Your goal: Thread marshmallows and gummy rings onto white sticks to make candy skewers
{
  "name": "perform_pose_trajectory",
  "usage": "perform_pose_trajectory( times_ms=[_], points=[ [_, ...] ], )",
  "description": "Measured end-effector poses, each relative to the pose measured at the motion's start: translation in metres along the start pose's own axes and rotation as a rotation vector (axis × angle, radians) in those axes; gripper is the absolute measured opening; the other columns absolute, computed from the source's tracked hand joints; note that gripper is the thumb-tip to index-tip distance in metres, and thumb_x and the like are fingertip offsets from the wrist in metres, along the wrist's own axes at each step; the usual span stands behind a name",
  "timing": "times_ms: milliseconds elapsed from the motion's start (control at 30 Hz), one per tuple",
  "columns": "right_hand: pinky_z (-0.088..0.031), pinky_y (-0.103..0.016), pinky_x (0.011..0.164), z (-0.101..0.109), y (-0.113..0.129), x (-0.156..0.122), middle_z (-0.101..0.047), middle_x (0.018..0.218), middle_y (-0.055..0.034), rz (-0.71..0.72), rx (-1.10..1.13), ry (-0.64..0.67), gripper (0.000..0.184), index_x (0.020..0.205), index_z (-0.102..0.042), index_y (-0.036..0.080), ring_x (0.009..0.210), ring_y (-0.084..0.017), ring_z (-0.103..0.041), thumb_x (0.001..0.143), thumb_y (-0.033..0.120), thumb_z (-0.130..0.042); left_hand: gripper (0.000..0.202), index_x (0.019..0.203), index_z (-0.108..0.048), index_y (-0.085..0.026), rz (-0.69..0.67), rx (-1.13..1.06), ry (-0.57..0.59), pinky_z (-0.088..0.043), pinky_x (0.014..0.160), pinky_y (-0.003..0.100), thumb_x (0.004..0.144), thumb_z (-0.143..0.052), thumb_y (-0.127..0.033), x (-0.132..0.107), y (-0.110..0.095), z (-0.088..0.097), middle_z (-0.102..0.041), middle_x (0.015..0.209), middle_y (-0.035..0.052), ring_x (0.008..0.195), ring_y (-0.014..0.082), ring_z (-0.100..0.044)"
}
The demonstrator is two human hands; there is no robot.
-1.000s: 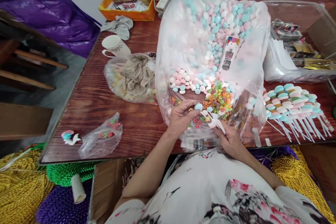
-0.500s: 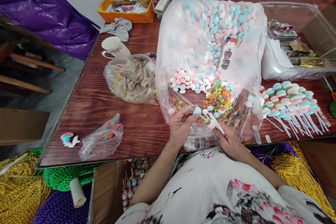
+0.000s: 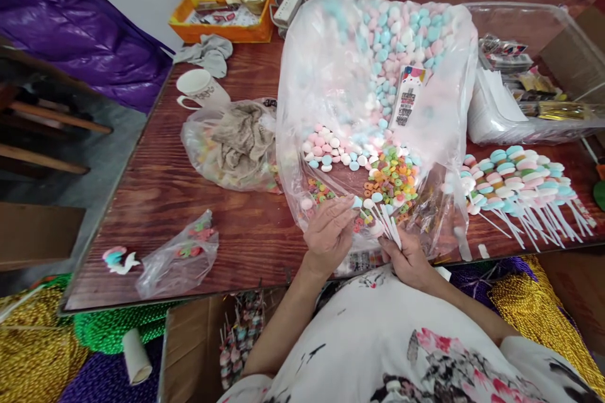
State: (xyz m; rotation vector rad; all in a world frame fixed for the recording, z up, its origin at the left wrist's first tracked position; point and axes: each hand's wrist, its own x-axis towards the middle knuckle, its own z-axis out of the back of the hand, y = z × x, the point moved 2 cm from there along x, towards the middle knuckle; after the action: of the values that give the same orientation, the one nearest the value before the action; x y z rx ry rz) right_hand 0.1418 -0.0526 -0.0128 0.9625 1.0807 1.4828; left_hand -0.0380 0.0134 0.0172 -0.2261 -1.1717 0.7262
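Observation:
My left hand (image 3: 329, 230) is closed, with a light-blue round candy (image 3: 357, 202) at its fingertips. Its thumb is mostly hidden behind the other fingers. Several thin white lollipop sticks (image 3: 389, 227) fan out from my right hand (image 3: 407, 257), which is closed round their lower ends. Both hands are close together at the mouth of a large clear plastic bag (image 3: 297, 75) of pink, white and blue candies. Just beyond the sticks is a pile of small colourful ring candies (image 3: 394, 176). Loose pastel candies (image 3: 326, 146) lie behind my left hand.
Finished candy sticks (image 3: 520, 179) lie stacked at the right, below a clear plastic bin (image 3: 491, 132). To the left are a white mug (image 3: 201, 88), a bag topped with a brown cloth (image 3: 243, 138) and a small plastic bag (image 3: 182, 258). An orange tray (image 3: 222, 31) stands behind.
My left hand has turned so its back and fingers now cover the thumb, the blue candy still at the fingertips. The sticks in my right hand have spread apart and stand steeper.

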Motion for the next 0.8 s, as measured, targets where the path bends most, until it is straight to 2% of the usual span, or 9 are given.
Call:
perform_pose_trajectory(
  times_ms=[67, 133, 300, 433, 533, 667, 800],
  points=[
    [-0.035, -0.026, 0.056, 0.000, 0.000, 0.000, -0.048, 0.059, 0.0042, 0.019, 0.020, -0.008, 0.029, 0.076, -0.051, 0.022, 0.053, -0.012, -0.045, 0.101, 0.032, -0.043, 0.037, 0.113, -0.068, -0.023, -0.081, 0.043, 0.077, -0.058, 0.093, 0.043, 0.082, -0.064, -0.002, 0.001, -0.002, 0.002, -0.073, 0.116, 0.0098, 0.111, 0.0239, -0.069],
    [-0.034, -0.026, 0.054, 0.002, -0.001, -0.001, -0.046, 0.059, 0.0047, 0.017, 0.044, -0.019, 0.027, 0.079, -0.053, 0.022, 0.052, -0.012, -0.042, 0.101, 0.033, -0.044, 0.035, 0.113, -0.067, -0.023, -0.093, 0.054, 0.127, -0.058, 0.093, 0.043, 0.084, -0.062, -0.004, 0.000, -0.003, 0.002, -0.073, 0.116, 0.0102, 0.113, 0.0243, -0.068],
    [-0.034, -0.026, 0.055, 0.007, -0.003, -0.002, -0.046, 0.059, 0.0044, 0.001, 0.041, -0.080, 0.026, 0.079, -0.056, 0.022, 0.053, -0.011, -0.041, 0.100, 0.034, -0.047, 0.033, 0.111, -0.068, -0.025, 0.070, -0.030, 0.038, -0.060, 0.088, 0.038, 0.085, -0.064, -0.007, -0.003, -0.004, 0.003, -0.075, 0.110, 0.0072, 0.099, 0.0202, -0.073],
    [-0.035, -0.027, 0.055, 0.004, -0.001, -0.001, -0.047, 0.058, 0.0040, 0.015, 0.031, -0.033, 0.026, 0.080, -0.057, 0.022, 0.053, -0.012, -0.041, 0.100, 0.034, -0.046, 0.039, 0.119, -0.066, -0.025, -0.077, 0.022, 0.141, -0.058, 0.093, 0.044, 0.086, -0.058, -0.004, -0.004, -0.013, 0.006, -0.071, 0.121, 0.0105, 0.115, 0.0250, -0.067],
    [-0.035, -0.026, 0.054, 0.002, 0.000, -0.001, -0.046, 0.056, 0.0040, 0.016, 0.038, -0.036, 0.025, 0.082, -0.057, 0.023, 0.053, -0.013, -0.042, 0.100, 0.035, -0.046, 0.040, 0.124, -0.063, -0.024, -0.131, 0.037, 0.191, -0.057, 0.095, 0.047, 0.088, -0.056, -0.008, -0.006, -0.013, 0.006, -0.069, 0.125, 0.0121, 0.121, 0.0274, -0.063],
    [-0.036, -0.026, 0.054, 0.000, 0.001, -0.002, -0.046, 0.057, 0.0043, 0.012, 0.063, -0.048, 0.023, 0.087, -0.058, 0.022, 0.052, -0.012, -0.042, 0.101, 0.035, -0.045, 0.041, 0.124, -0.064, -0.025, -0.091, 0.037, 0.131, -0.057, 0.097, 0.048, 0.087, -0.060, -0.009, -0.015, -0.011, 0.001, -0.070, 0.124, 0.0124, 0.121, 0.0275, -0.063],
    [-0.036, -0.025, 0.052, -0.005, 0.005, 0.001, -0.045, 0.058, 0.0046, 0.003, 0.123, -0.092, 0.024, 0.085, -0.058, 0.022, 0.050, -0.011, -0.040, 0.101, 0.035, -0.046, 0.047, 0.128, -0.061, -0.026, -0.051, 0.058, 0.101, -0.055, 0.100, 0.047, 0.086, -0.059, -0.006, -0.024, -0.020, -0.010, -0.069, 0.125, 0.0117, 0.117, 0.0248, -0.066]
  ],
)
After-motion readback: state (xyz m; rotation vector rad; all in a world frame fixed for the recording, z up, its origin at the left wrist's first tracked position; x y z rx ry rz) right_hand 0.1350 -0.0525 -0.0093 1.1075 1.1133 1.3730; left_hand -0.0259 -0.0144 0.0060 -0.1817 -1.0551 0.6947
